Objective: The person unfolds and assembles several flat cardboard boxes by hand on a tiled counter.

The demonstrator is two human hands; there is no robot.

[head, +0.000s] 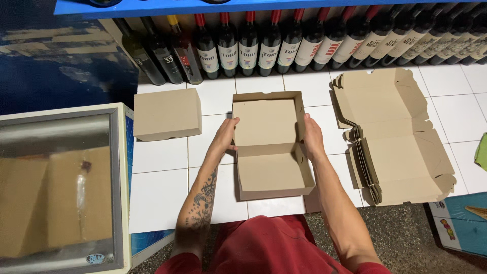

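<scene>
An open brown cardboard box (271, 147) lies on the white tiled floor (157, 187) in front of me, its lid folded back toward the far side. My left hand (225, 134) presses against the box's left wall near the hinge. My right hand (312, 137) grips the right wall at the same height. Inside, the box holds nothing that I can see.
A closed cardboard box (167, 114) sits to the left. A stack of flat unfolded box blanks (398, 137) lies to the right. Wine bottles (269, 43) line the back wall under a blue shelf (203, 6). A glass-topped chest (61, 182) stands at the left.
</scene>
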